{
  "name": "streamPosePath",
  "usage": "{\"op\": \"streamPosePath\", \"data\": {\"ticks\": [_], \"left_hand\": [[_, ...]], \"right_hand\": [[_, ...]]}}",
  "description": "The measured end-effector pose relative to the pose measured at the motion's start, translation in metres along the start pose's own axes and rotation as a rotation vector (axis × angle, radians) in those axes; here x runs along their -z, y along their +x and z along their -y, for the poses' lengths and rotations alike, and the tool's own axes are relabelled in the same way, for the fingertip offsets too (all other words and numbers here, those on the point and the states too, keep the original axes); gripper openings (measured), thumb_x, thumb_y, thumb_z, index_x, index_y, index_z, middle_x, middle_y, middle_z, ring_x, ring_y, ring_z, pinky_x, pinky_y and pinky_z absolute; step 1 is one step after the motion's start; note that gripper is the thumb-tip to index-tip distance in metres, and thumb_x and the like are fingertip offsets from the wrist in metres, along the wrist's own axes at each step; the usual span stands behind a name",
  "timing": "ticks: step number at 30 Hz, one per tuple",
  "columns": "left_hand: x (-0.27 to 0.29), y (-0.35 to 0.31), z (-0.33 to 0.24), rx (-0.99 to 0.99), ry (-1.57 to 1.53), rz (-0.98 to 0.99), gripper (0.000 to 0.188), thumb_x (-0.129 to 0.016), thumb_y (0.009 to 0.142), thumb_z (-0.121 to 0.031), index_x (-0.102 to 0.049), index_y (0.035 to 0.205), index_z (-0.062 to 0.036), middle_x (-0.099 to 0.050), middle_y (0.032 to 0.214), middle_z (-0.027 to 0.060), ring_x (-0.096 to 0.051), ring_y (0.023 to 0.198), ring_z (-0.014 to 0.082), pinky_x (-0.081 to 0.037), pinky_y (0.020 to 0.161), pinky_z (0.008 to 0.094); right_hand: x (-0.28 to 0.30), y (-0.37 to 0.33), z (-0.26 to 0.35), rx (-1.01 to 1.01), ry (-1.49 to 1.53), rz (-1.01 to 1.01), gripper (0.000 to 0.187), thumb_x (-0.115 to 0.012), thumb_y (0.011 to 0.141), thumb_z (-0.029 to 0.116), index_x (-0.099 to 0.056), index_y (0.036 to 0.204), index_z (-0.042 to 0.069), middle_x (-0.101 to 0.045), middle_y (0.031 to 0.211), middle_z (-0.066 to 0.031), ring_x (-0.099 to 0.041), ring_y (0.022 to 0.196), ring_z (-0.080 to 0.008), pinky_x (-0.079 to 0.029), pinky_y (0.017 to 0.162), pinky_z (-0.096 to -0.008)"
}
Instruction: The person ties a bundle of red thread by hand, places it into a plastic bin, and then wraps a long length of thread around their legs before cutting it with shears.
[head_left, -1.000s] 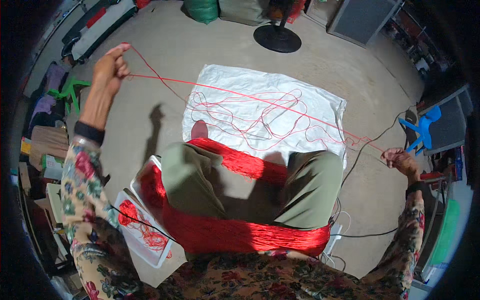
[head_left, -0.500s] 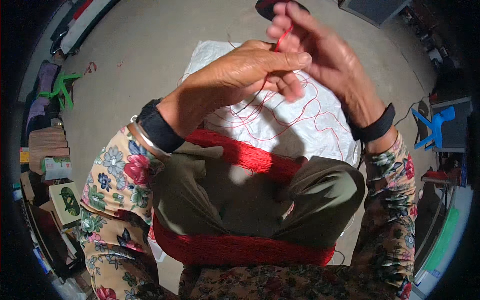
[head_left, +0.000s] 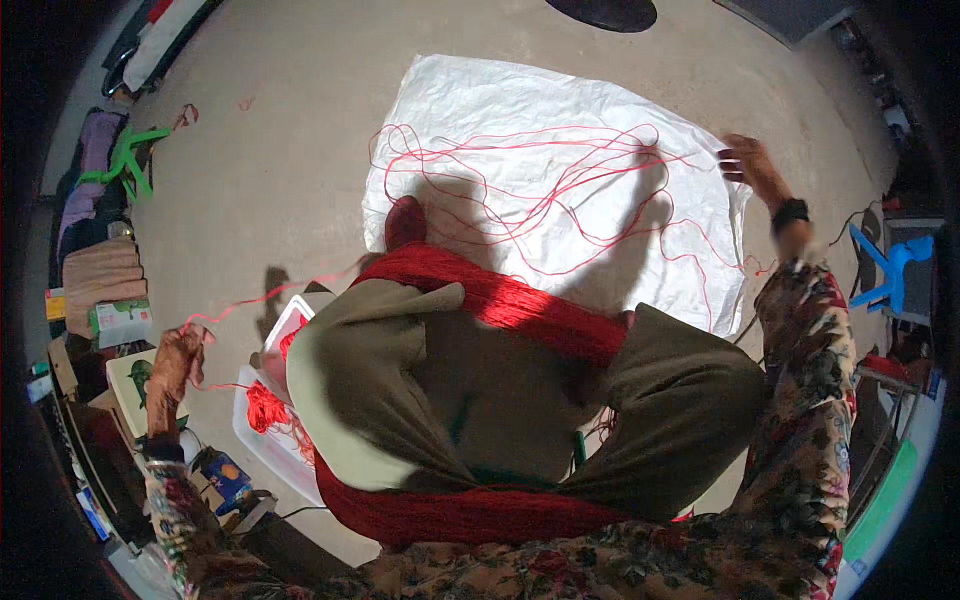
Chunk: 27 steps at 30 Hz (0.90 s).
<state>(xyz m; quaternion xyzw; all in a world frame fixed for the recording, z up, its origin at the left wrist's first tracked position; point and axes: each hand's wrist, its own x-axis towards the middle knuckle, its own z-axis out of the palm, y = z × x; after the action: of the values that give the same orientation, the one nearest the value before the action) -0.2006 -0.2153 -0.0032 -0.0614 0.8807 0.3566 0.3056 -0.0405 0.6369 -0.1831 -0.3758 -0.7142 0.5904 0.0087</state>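
Out to the far left, my left hand [head_left: 177,370] is closed on a thin red yarn [head_left: 262,296]; one length runs from it toward my knee, another to red yarn [head_left: 266,408] in a white plastic tub [head_left: 262,445] beside my leg. On the other side, my right hand [head_left: 752,170] is stretched over the edge of a white sheet [head_left: 560,95], fingers apart with nothing seen in them. Loose strands [head_left: 540,215] lie in loops across the sheet. A thick red skein [head_left: 490,298] passes around my bent knees and across my lap.
A green stand [head_left: 125,165] and folded cloth [head_left: 100,275] are at the left, above boxes and a blue packet [head_left: 222,478]. At the right stands a blue stool [head_left: 888,262]. A dark round object [head_left: 605,10] lies on the floor at the far edge.
My hands, together over the sheet before, are now wide apart. The left has swung far left with the yarn; the right has moved to the sheet's right edge, its fingers spread.
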Motion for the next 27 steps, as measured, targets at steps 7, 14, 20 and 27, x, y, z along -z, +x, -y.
{"op": "streamPosePath", "data": {"ticks": [7, 14, 20, 27], "left_hand": [[-0.109, -0.083, -0.157, -0.182, -0.951, 0.434, 0.027, -0.039, 0.099, -0.022, -0.056, 0.092, -0.0027, -0.028, 0.045, -0.0033, -0.027, 0.034, 0.0082, -0.026, 0.028, 0.0240], [-0.156, -0.159, -0.313, -0.660, -0.744, 0.488, 0.035, -0.028, 0.102, -0.022, -0.048, 0.115, 0.0042, -0.024, 0.051, -0.0039, -0.022, 0.040, 0.0067, -0.026, 0.033, 0.0202], [-0.089, -0.095, -0.286, -0.783, -0.727, 0.407, 0.033, -0.031, 0.101, -0.018, -0.044, 0.118, 0.0072, -0.023, 0.054, -0.0032, -0.021, 0.044, 0.0061, -0.026, 0.036, 0.0203], [-0.172, -0.150, -0.308, -0.709, -0.783, 0.615, 0.031, -0.029, 0.101, -0.019, -0.044, 0.114, 0.0050, -0.024, 0.054, -0.0040, -0.024, 0.043, 0.0067, -0.026, 0.036, 0.0226]], "right_hand": [[-0.198, -0.194, 0.193, 0.383, -0.240, 0.834, 0.026, -0.053, 0.091, 0.026, -0.066, 0.093, 0.003, -0.064, 0.086, -0.0051, -0.058, 0.080, -0.0092, -0.048, 0.070, -0.0225], [-0.234, -0.359, 0.245, 0.514, 0.225, 1.279, 0.026, -0.060, 0.090, 0.020, -0.059, 0.105, -0.001, -0.064, 0.092, -0.0073, -0.060, 0.086, -0.0106, -0.049, 0.072, -0.0267], [-0.107, -0.370, 0.177, 0.470, 0.304, 1.015, 0.030, -0.058, 0.089, 0.027, -0.062, 0.094, -0.002, -0.060, 0.092, -0.0085, -0.059, 0.084, -0.0149, -0.048, 0.069, -0.0271], [-0.170, -0.383, 0.174, 0.686, -0.027, 0.635, 0.054, -0.063, 0.087, 0.031, -0.047, 0.126, -0.002, -0.061, 0.100, -0.0098, -0.058, 0.090, -0.0160, -0.049, 0.081, -0.0292]]}}
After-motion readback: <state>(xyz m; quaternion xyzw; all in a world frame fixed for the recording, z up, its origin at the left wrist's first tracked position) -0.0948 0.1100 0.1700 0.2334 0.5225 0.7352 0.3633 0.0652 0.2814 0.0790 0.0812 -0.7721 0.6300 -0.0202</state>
